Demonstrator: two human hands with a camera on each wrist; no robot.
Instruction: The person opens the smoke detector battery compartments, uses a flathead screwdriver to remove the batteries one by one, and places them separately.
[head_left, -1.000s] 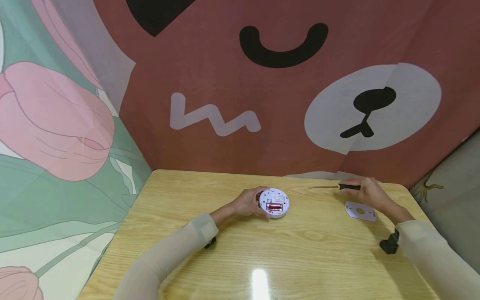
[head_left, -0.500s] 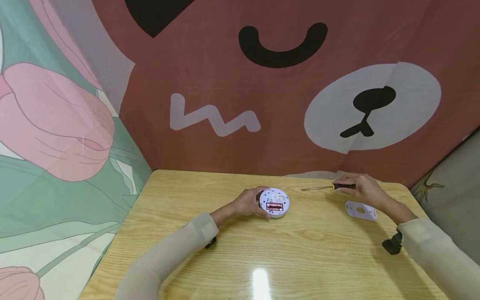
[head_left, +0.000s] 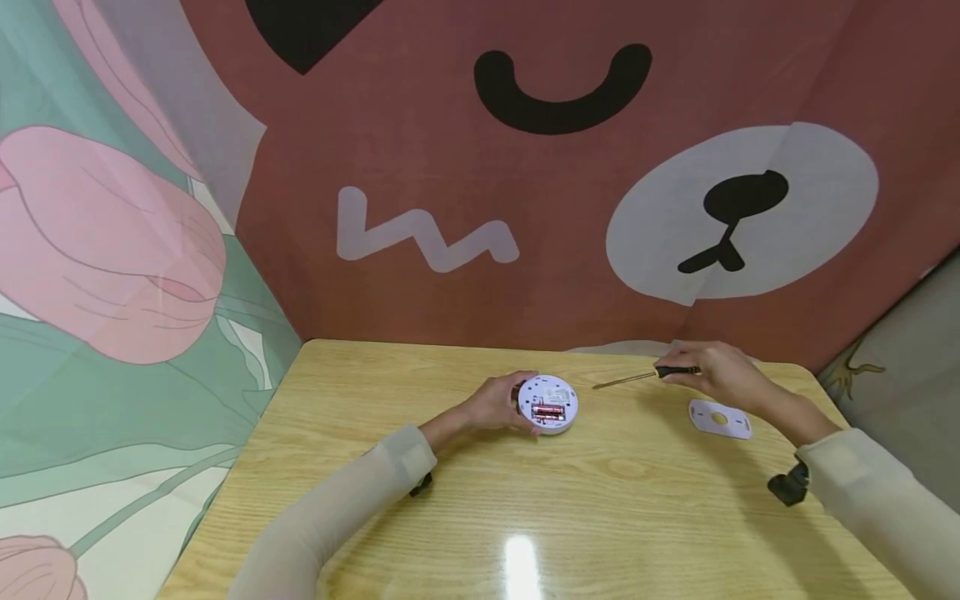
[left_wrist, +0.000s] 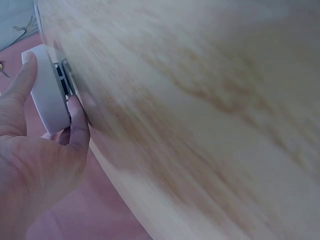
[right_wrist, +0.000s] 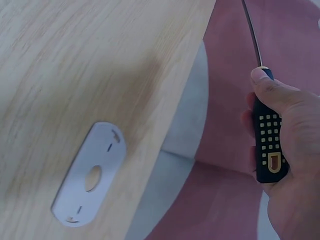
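Note:
My left hand grips a round white smoke detector by its left edge, thumb on one face and fingers on the other. Its back faces up, and red batteries show in the open compartment. In the left wrist view the detector appears edge-on, close over the table. My right hand holds a screwdriver by its black handle, raised above the table, with the thin shaft pointing left toward the detector. The tip stands a short way right of the detector's rim. In the right wrist view the thumb lies along the handle.
A flat white mounting plate with a round centre hole lies on the wooden table, below the right hand. A cloth with a bear print hangs right behind the table's far edge; a floral cloth hangs at left.
My right hand has moved left and slightly up with the screwdriver, whose tip came nearer the detector and now dips lower. The left hand and detector have stayed in place.

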